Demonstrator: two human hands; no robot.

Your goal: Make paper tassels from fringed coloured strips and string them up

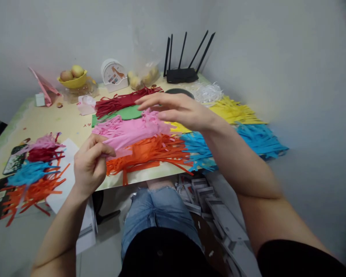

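Observation:
My left hand (90,163) pinches the end of a pink tissue paper strip (122,143) near the table's front edge. The strip stretches right toward the fringed pink tissue paper (132,126). Above that pink fringe hovers my right hand (177,109), fingers stretched out and apart, with nothing visible in them. Fringed orange paper (150,152) lies just in front of the pink. Behind are dark red fringed paper (123,100) and a green sheet (129,112). Blue fringe (259,139) and yellow fringe (233,109) spread to the right, partly hidden by my right forearm.
Small fringed bundles in pink, red, blue (31,172) and orange lie at the left, by a phone (14,159). At the back stand a yellow fruit bowl (73,82), a white giraffe-printed holder (114,75) and a black router (182,75). Boxes (219,211) crowd the floor.

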